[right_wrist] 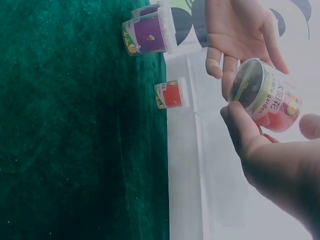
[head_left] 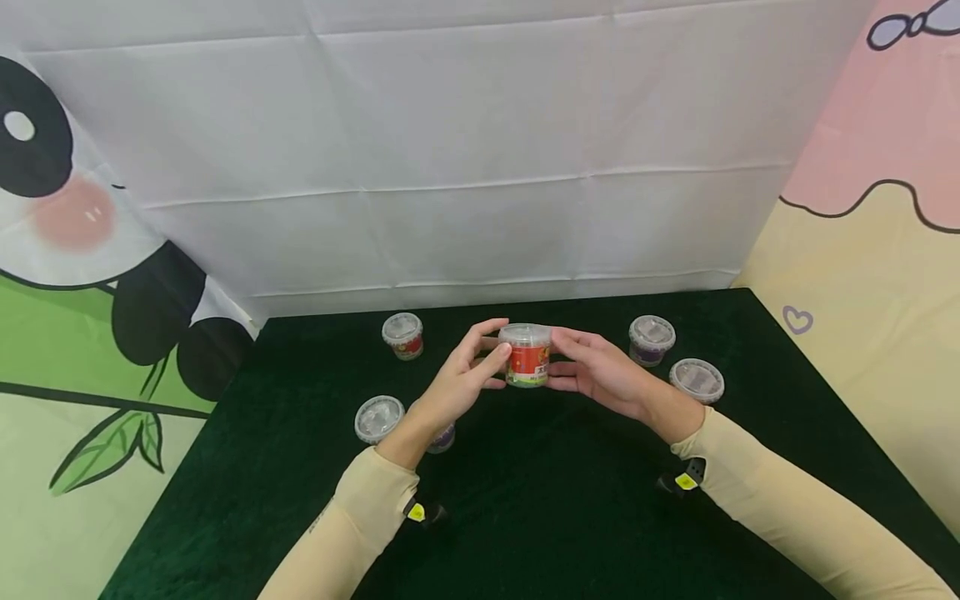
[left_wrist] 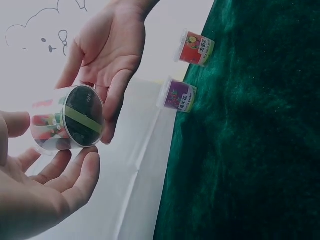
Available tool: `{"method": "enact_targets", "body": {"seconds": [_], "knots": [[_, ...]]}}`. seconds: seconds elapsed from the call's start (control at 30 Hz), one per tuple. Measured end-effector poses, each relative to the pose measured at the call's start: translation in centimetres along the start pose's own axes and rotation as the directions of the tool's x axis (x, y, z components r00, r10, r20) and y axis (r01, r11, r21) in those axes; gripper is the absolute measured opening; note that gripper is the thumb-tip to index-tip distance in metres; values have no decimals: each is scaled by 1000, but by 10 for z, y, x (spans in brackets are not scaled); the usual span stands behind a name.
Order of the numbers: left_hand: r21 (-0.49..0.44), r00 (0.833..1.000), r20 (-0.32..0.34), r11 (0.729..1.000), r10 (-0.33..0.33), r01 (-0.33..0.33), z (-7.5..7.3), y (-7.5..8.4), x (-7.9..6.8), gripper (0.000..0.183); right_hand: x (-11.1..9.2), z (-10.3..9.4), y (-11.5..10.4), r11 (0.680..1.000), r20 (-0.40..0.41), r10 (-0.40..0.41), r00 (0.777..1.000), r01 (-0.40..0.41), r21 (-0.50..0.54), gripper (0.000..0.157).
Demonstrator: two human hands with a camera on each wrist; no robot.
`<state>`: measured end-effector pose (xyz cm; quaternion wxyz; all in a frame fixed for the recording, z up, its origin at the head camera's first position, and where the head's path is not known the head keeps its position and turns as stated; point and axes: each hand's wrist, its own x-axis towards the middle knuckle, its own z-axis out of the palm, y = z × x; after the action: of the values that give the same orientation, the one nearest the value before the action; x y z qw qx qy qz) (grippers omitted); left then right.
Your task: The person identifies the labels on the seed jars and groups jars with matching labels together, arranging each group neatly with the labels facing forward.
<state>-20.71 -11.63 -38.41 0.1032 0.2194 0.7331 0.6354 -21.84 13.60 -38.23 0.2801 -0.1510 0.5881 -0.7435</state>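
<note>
A clear lidded plastic tub (head_left: pixel 528 360) with a red label is held up over the dark green cloth, between both hands. My left hand (head_left: pixel 459 375) grips its left side, thumb on the front and fingers reaching behind. On the opposite side, my right hand (head_left: pixel 609 377) holds it with thumb and fingertips. The left wrist view shows the tub's dark bottom (left_wrist: pixel 84 117) crossed by a light green strip. "Little garden" is legible on the tub's label (right_wrist: pixel 272 100) in the right wrist view.
A red-labelled tub (head_left: pixel 403 335) stands at the back left. Nearer are a lidded tub (head_left: pixel 378 418) and a purple one (head_left: pixel 443 440) partly behind the left wrist. At right stand a purple tub (head_left: pixel 651 340) and another lidded tub (head_left: pixel 697 380). A white cloth backdrop (head_left: pixel 480 167) rises behind.
</note>
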Motion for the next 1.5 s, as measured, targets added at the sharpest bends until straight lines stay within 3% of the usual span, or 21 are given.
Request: {"method": "enact_targets", "body": {"seconds": [0.3, 0.47, 0.73, 1.03, 1.2, 1.5], "knots": [[-32, 1000, -1, 999, 16, -16, -4, 3, -1, 45, 2, 6, -4, 999, 47, 1, 999, -3, 44, 60], [-45, 1000, 0, 999, 10, -10, -5, 3, 0, 46, 3, 8, -5, 998, 32, 9, 999, -11, 63, 60], [-118, 999, 11, 992, -32, 33, -9, 0, 0, 49, 5, 9, -4, 995, 7, 32, 999, -33, 93, 60], [-54, 995, 34, 994, -90, 91, -7, 3, 0, 59, 8, 13, -1, 997, 49, 13, 999, -17, 79, 55], [-85, 993, 24, 990, -115, 117, -6, 4, -2, 58, 7, 14, 0, 994, 77, 11, 997, -19, 104, 58], [-88, 997, -17, 993, -75, 74, -9, 3, -4, 54, 9, 14, 1, 989, 22, 8, 1000, -11, 147, 54]]}}
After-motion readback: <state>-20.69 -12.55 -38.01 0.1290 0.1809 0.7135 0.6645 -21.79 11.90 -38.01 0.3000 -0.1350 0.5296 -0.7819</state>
